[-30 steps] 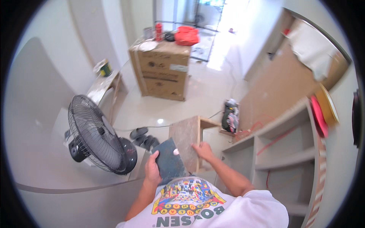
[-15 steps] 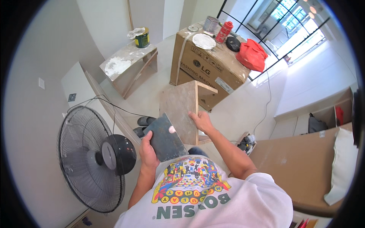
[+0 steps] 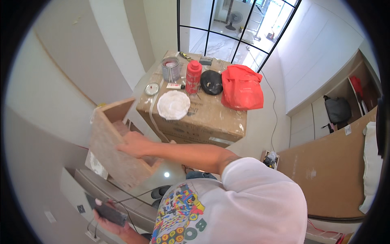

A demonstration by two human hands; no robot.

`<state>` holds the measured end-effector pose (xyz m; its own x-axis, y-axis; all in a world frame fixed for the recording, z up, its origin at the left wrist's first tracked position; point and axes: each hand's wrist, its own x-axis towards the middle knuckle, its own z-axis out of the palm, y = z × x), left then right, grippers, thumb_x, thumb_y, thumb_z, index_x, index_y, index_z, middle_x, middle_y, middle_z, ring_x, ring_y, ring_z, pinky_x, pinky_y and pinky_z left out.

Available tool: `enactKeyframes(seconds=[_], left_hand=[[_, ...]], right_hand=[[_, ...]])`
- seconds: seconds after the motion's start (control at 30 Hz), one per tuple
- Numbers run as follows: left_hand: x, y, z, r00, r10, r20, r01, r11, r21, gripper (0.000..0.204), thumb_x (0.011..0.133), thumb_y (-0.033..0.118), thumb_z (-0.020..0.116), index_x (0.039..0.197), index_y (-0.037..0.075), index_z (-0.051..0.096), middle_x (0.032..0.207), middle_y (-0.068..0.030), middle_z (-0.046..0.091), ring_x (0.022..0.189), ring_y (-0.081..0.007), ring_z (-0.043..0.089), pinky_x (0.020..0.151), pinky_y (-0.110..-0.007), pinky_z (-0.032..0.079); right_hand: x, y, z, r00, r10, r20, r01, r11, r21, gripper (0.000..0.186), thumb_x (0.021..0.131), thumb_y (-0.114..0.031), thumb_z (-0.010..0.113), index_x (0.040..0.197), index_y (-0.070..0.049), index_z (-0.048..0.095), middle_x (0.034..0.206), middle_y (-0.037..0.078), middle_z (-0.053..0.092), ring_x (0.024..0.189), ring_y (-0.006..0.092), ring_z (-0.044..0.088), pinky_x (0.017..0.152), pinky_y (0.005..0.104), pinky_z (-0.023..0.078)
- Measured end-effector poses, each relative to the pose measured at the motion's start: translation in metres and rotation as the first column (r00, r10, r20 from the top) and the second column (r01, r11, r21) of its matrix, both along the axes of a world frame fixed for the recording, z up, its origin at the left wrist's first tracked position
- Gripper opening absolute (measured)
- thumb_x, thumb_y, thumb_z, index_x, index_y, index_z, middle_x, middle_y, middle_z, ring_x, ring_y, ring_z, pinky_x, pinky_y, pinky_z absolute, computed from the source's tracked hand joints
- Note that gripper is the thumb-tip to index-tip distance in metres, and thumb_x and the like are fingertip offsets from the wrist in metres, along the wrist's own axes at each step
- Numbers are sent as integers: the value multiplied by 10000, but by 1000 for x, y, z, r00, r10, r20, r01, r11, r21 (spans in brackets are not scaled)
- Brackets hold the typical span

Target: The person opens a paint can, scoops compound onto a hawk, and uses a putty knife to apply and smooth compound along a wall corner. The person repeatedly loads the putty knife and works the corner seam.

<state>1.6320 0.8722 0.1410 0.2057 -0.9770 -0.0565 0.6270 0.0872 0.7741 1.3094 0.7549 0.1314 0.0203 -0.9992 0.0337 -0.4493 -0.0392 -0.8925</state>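
My right hand grips the near side of an open wooden box with pale, smeared panels, lifted at the left beside a large cardboard carton. Lower left, my left hand is closed on a dark flat plate with a pinkish spot on it. On the carton stand an open tin can, a red bottle, a small tube, a round lid, a white round disc, a black round object and a red bag.
A black-framed glass partition stands behind the carton. Shelving with a grey bag and a brown board are at the right. A small crate with items, a cable and slippers lie on the floor.
My right hand has swung the wooden box up and to the left. My left hand with the plate has dropped to the lower left. The view has turned, and the fan is out of sight.
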Motion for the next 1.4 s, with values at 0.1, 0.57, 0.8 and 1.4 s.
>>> enactKeyframes(seconds=[0.1, 0.57, 0.8, 1.4], left_hand=[[0, -55, 23, 992, -57, 116, 81, 973, -216, 407, 1119, 351, 522, 1337, 30, 644, 1020, -49, 737, 720, -195, 633, 1029, -432, 536], [38, -364, -9, 999, -39, 8, 40, 997, -69, 424, 1101, 369, 553, 1345, 44, 674, 1258, -105, 761, 982, -245, 759, 1027, -483, 575], [36, -515, 20, 988, -156, 5, 155, 986, 55, 352, 1112, 316, 548, 1278, 50, 707, 1198, -97, 782, 1014, -233, 766, 1019, -475, 598], [-147, -758, 5, 938, -18, 345, -129, 908, 398, 490, 1065, 416, 588, 1379, 43, 636, 1218, -110, 734, 1031, -274, 732, 939, -426, 612]], right_hand=[[-14, -76, 41, 997, -10, 73, 15, 998, -61, 594, 929, -450, 726, 933, 144, 742, 951, 368, 723, 945, 488, 732, 890, 522, 577], [-91, -430, 70, 746, -270, 609, 354, 935, -18, 488, 986, -400, 752, 1062, 82, 743, 915, 112, 745, 789, 181, 689, 673, 362, 535], [-127, -534, 33, 635, -616, 467, 658, 747, 91, 486, 958, -369, 756, 968, 116, 736, 892, 140, 722, 797, 199, 652, 713, 399, 518], [-349, -693, -279, 659, -752, 25, 653, 588, 478, 659, 936, -481, 737, 1041, 169, 727, 906, 220, 737, 803, 279, 700, 724, 472, 535]])
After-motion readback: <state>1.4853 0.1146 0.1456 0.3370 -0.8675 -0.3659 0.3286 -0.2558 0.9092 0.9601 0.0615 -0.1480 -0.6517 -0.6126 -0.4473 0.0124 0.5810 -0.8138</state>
